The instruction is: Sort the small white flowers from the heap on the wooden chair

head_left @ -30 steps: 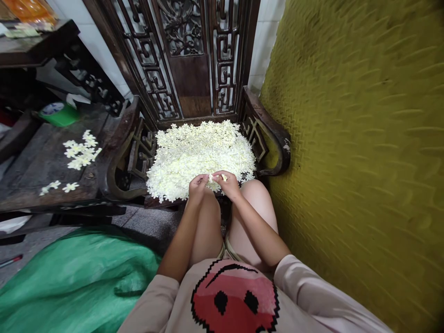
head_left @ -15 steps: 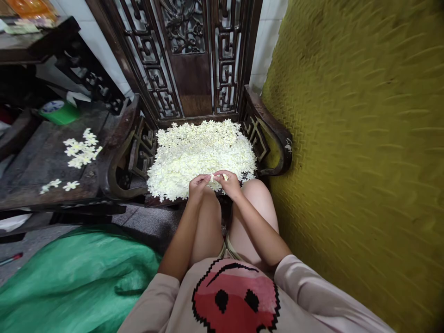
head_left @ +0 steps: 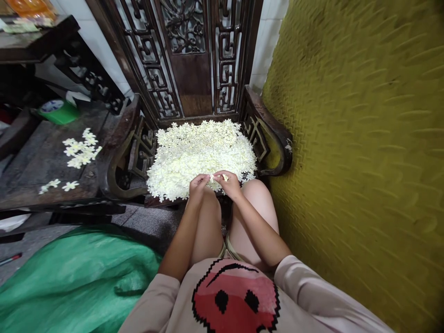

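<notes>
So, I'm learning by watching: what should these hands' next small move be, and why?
Perhaps the left hand should steady the small white blossom while the right hand gently adjusts it. Both hands' fingers meet there, and a second blossom sits in the right hand, so a bigger movement might drop it. The exact grip is too small to tell.

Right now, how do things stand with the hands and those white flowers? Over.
Left hand and right hand close together, small white flower between them. Heaped flowers spread just beyond, flanked by curved chair arms. Nothing visible blocking either hand.
</notes>
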{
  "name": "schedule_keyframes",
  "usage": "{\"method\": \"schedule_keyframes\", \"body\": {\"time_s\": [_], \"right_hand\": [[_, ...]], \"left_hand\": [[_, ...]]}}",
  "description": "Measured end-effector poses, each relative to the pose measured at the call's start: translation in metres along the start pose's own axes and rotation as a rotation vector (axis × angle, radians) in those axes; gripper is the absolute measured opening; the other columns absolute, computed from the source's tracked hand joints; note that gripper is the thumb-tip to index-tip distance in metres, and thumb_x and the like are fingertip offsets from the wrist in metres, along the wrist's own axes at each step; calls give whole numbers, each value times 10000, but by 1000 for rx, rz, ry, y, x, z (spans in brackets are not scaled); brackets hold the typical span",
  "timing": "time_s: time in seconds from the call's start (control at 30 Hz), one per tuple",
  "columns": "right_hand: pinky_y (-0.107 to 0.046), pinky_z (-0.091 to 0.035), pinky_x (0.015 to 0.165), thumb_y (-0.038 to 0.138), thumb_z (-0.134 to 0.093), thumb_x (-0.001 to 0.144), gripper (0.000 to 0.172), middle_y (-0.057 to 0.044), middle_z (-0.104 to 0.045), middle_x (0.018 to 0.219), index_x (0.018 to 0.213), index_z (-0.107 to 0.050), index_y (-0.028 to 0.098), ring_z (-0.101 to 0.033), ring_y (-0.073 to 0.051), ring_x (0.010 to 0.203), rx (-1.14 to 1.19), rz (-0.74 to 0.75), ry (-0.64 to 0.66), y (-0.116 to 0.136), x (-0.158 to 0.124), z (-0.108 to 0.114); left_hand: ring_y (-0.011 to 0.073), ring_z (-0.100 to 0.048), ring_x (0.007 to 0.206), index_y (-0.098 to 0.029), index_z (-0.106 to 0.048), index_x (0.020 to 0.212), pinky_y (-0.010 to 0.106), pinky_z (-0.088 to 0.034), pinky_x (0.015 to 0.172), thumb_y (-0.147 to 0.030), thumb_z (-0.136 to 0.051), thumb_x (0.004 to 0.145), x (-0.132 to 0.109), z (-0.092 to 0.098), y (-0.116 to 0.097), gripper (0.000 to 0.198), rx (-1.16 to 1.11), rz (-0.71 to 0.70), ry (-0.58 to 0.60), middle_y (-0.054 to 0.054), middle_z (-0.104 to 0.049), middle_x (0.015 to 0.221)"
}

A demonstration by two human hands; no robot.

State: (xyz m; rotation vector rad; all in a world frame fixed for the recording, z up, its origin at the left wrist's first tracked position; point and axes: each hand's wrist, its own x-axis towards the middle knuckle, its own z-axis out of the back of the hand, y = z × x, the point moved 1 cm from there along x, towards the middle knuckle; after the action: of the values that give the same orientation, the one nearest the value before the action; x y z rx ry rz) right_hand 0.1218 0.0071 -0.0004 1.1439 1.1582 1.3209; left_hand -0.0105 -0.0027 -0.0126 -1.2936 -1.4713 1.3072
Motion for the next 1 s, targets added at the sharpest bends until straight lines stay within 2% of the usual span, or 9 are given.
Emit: {"method": "schedule_keyframes", "body": {"time_s": [0.17, 0.37, 0.53, 0.73, 0.87, 1.0], "right_hand": [[-284, -429, 720, 377, -608, 706, 222, -38, -656, 775, 757, -679, 173, -539, -153, 691, -59, -3, -16, 0, 0, 0], [-288, -432, 755, 369, -596, 716, 210, -48, -672, 813, 760, -672, 177, -572, -171, 753, -114, -5, -27, 2, -1, -1], [-292, -434, 753, 370, -603, 705, 215, -49, -668, 805, 753, -676, 174, -566, -166, 741, -98, -9, -15, 7, -3, 0], [-277, -435, 619, 452, -620, 681, 310, -35, -630, 691, 773, -689, 164, -555, -157, 648, -34, -88, 38, 4, -4, -2], [-274, -401, 500, 539, -599, 687, 406, -18, -586, 584, 816, -691, 165, -510, -142, 502, -28, -167, 47, 0, -4, -3], [-280, -421, 535, 562, -603, 676, 419, -24, -579, 568, 776, -691, 165, -548, -165, 557, -49, -146, 41, -1, -4, -2]], "left_hand": [[137, -524, 680, -177, -604, 677, 267, -414, 696, -406, -613, 709, -2, -3, 1, 232, 172, -56, -56, 4, -560, 665], [150, -512, 750, -192, -561, 714, 270, -389, 719, -306, -498, 812, -13, -10, -5, 163, 485, -282, -157, 20, -550, 757], [165, -498, 780, -200, -506, 750, 289, -379, 735, -244, -432, 843, -18, -13, -5, 127, 593, -365, -147, 29, -510, 782], [175, -472, 776, -203, -456, 750, 305, -367, 732, -191, -406, 840, -14, -11, 2, 104, 659, -405, -164, 36, -488, 782], [184, -479, 768, -211, -442, 746, 310, -361, 721, -197, -398, 845, -15, -13, 1, 109, 711, -434, -156, 41, -487, 775], [201, -488, 762, -214, -437, 735, 326, -351, 717, -189, -412, 830, -16, -15, -1, 102, 782, -465, -122, 54, -498, 766]]}}
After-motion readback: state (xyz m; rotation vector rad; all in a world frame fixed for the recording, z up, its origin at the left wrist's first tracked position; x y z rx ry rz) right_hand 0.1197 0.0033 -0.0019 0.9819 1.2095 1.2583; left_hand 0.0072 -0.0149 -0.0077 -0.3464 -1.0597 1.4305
